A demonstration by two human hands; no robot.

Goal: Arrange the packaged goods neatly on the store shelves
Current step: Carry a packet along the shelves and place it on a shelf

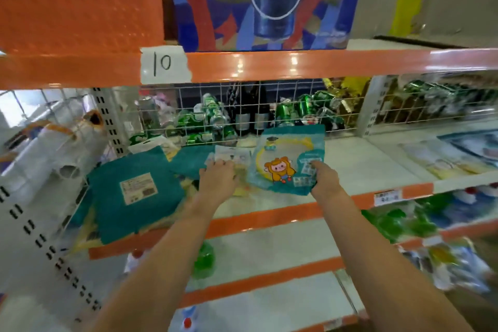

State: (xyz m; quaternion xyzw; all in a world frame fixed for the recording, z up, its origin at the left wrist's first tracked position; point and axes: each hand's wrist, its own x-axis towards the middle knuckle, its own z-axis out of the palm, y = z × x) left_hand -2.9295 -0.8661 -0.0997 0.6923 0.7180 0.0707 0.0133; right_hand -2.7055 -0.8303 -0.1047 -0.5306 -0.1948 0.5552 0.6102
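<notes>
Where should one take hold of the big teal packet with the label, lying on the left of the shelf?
Grip the teal packet at its near edge, coming from the front. It lies flat and that edge overhangs the shelf lip, so fingers can pinch it above and below; probably best with the left hand.

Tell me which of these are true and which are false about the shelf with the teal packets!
1. The right hand holds a teal packet with a cartoon animal. True.
2. The paper label on the orange rail reads 25. False: it reads 10.
3. Green cans lie behind the wire grid. True.
4. The left hand is lifting a glass bottle. False: it rests on small packets on the shelf.
5. The basket up top is blue. False: it is orange.
</notes>
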